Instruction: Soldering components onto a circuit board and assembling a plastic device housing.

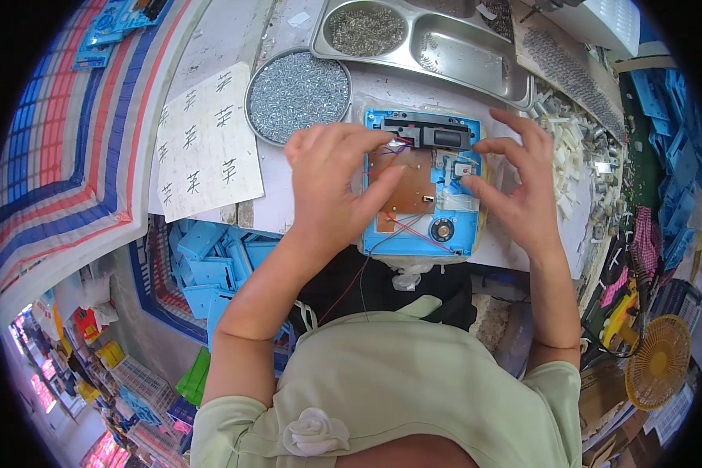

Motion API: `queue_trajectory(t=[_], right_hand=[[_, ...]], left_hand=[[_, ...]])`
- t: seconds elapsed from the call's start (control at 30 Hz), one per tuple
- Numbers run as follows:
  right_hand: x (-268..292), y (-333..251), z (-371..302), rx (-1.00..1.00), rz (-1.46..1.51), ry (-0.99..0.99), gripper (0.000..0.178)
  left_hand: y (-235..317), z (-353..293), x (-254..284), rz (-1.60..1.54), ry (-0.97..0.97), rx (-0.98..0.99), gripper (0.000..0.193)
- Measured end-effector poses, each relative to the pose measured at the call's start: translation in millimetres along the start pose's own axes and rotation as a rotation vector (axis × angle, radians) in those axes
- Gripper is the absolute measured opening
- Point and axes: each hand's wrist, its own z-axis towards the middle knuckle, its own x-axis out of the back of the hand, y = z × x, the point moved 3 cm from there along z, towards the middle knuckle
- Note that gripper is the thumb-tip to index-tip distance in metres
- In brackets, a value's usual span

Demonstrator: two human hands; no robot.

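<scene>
A blue plastic casing (417, 248) lies open on the bench in front of me. Inside are a brown circuit board (410, 187), a black module (444, 137) along the far edge, a small round speaker (442, 228) and thin red and dark wires (413, 227). My left hand (331, 183) reaches over the casing's left side, its index fingertip at the wires beside the black module, thumb apart over the board. My right hand (522, 183) is at the right edge, thumb near a small white part (464, 169), index finger by the module's end, other fingers spread.
Behind the casing stand a round tray of small metal pins (298, 93) and a steel compartment tray (464, 66) with small parts. White plastic pieces (569, 152) pile up at right. A paper sheet with handwriting (207, 148) lies left. Blue casings (210, 261) fill a bin below; a yellow fan (658, 361) is lower right.
</scene>
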Motion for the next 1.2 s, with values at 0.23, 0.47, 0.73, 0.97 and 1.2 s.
queue_trajectory(t=[0.23, 0.47, 0.73, 0.97, 1.2], right_hand=[[-13, -21, 6, 0.328, 0.008, 0.102, 0.021], [-25, -36, 12, 0.434, 0.050, 0.045, 0.021], [-30, -38, 17, 0.490, 0.027, 0.021, 0.020], [-20, -25, 6, 0.409, -0.081, 0.084, 0.021], [-21, -7, -5, 0.142, 0.280, 0.179, 0.018]], left_hand=[[10, 0, -11, 0.026, -0.024, -0.188, 0.018], [20, -16, -14, -0.012, -0.139, -0.237, 0.027], [19, -14, -10, -0.006, -0.080, -0.219, 0.027], [-5, -12, -1, 0.085, -0.062, -0.116, 0.021], [35, 0, 14, -0.035, 0.084, 0.006, 0.029]])
